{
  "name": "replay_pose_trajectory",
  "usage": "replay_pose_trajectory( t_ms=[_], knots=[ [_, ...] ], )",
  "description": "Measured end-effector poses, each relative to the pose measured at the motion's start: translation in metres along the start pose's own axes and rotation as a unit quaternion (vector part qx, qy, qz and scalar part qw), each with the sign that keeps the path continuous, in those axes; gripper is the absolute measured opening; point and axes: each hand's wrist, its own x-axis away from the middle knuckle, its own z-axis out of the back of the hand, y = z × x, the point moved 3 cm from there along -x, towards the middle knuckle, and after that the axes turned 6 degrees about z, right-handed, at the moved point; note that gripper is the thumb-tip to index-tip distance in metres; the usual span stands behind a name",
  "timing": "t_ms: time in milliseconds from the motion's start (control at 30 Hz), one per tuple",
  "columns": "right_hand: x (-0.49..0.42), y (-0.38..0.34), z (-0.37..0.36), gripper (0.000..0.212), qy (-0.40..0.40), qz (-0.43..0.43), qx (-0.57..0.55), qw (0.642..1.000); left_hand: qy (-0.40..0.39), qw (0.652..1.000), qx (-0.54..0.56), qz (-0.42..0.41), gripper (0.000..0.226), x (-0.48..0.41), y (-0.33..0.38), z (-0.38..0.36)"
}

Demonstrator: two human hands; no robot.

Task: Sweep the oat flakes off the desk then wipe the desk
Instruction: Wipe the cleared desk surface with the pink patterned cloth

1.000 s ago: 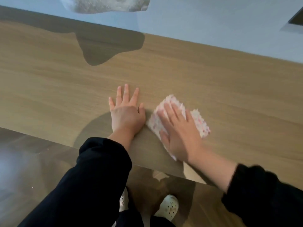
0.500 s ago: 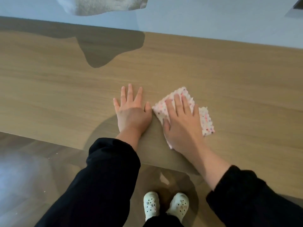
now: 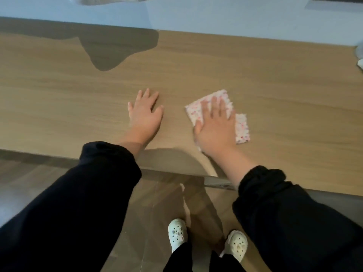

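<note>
A wooden desk (image 3: 275,79) fills the middle of the head view. My left hand (image 3: 144,114) lies flat on it with fingers spread, holding nothing. To its right, my right hand (image 3: 215,128) presses flat on a white cloth (image 3: 242,127) with pink speckles, which lies on the desk near the front edge. The hand covers most of the cloth; its corners stick out above the fingers and to the right. I see no oat flakes on the desk surface.
A pale wall (image 3: 235,14) backs the desk. A grey fuzzy thing (image 3: 110,0) hangs at the top edge and casts a shadow on the desk. A pale object (image 3: 359,55) shows at the far right edge. My feet in white clogs (image 3: 177,232) stand on the wooden floor.
My right hand has slid the cloth to the right, away from the left hand, opening a gap between the two. The left hand stays flat on the desk.
</note>
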Motion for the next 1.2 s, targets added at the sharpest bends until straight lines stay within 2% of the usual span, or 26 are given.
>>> replay_pose_trajectory(
  t_ms=[100,233,333,433,567,633,700,767,800,867,933,1033,1100,1200],
  knots=[
    [0.034,-0.017,-0.009,0.061,-0.026,0.098,-0.013,0.995,0.005,0.999,0.021,0.035,0.056,0.011,-0.001,0.001],
    [0.082,0.030,-0.014,0.060,-0.031,0.132,0.001,0.991,0.042,0.994,-0.090,0.049,0.062,0.059,0.024,-0.030],
    [0.104,0.087,-0.012,0.063,-0.033,0.093,0.015,0.995,0.022,0.994,-0.105,0.016,0.063,0.088,0.064,-0.061],
    [0.092,0.132,-0.004,0.066,-0.028,0.009,0.001,1.000,-0.009,0.991,-0.136,0.002,0.062,0.104,0.091,-0.086],
    [0.043,0.135,0.003,0.065,-0.002,-0.066,-0.035,0.997,-0.018,0.974,-0.228,-0.002,0.062,0.105,0.093,-0.100],
    [0.036,0.124,0.005,0.065,-0.002,-0.040,-0.040,0.998,-0.012,0.971,-0.239,-0.002,0.062,0.104,0.092,-0.102],
    [0.053,0.119,0.001,0.064,-0.009,0.040,-0.025,0.999,-0.001,0.971,-0.240,-0.005,0.062,0.105,0.092,-0.103],
    [0.084,0.131,-0.003,0.065,-0.021,0.107,-0.006,0.994,0.006,0.971,-0.237,-0.006,0.062,0.106,0.091,-0.103],
    [0.097,0.145,-0.004,0.066,-0.030,0.115,0.001,0.993,0.006,0.972,-0.236,-0.006,0.062,0.106,0.091,-0.103],
    [0.106,0.183,-0.005,0.065,-0.033,0.076,0.026,0.996,0.008,0.971,-0.240,-0.005,0.063,0.106,0.091,-0.103],
    [0.090,0.214,0.001,0.067,-0.014,-0.003,0.031,0.999,0.010,0.969,-0.247,-0.005,0.063,0.107,0.091,-0.102],
    [0.050,0.214,0.010,0.064,0.007,-0.102,-0.020,0.995,0.017,0.970,-0.244,-0.005,0.063,0.108,0.092,-0.102],
    [0.041,0.181,0.010,0.063,-0.008,-0.068,-0.021,0.997,0.024,0.971,-0.238,-0.002,0.062,0.109,0.093,-0.101],
    [0.085,0.131,-0.006,0.062,-0.012,0.103,-0.013,0.995,0.029,0.972,-0.232,-0.001,0.062,0.110,0.094,-0.100]
  ],
)
